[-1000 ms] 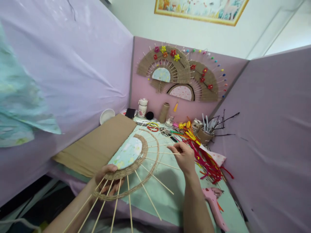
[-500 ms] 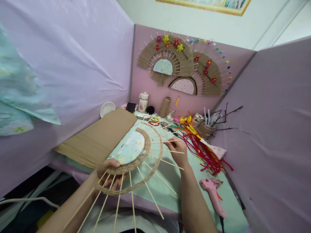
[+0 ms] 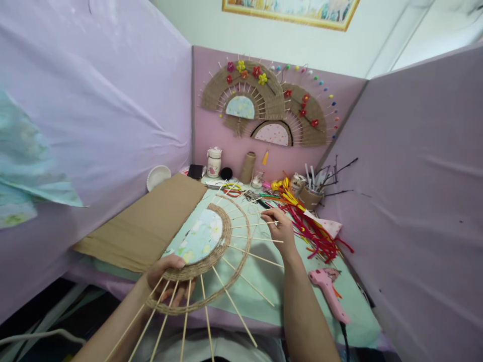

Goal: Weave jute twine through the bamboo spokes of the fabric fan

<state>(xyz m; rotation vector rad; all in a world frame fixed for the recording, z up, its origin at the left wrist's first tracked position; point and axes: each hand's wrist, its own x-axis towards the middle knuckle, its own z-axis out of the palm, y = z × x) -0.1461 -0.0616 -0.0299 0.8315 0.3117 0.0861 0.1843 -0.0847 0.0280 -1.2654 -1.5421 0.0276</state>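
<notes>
My left hand grips a half-round woven fan at its lower left end, thumb on top and fingers underneath. The fan has a pale blue floral cloth centre, a band of brown twine around it, and thin wooden sticks fanning outward. A second, narrower twine ring crosses the sticks further out. By the sticks at the fan's right side, my right hand is closed in a pinch. A thin strand of twine seems to run at its fingertips, though it is hard to see.
Brown cardboard lies on the left of the table. A pink glue gun rests at the right, below red and yellow pipe cleaners. A twine cone, a white bottle and scissors stand or lie behind. Finished fans hang on the board.
My right hand has shifted slightly up from the fan's sticks, still pinching. The left hand keeps its hold on the fan. The camera view has turned a little to the right.
</notes>
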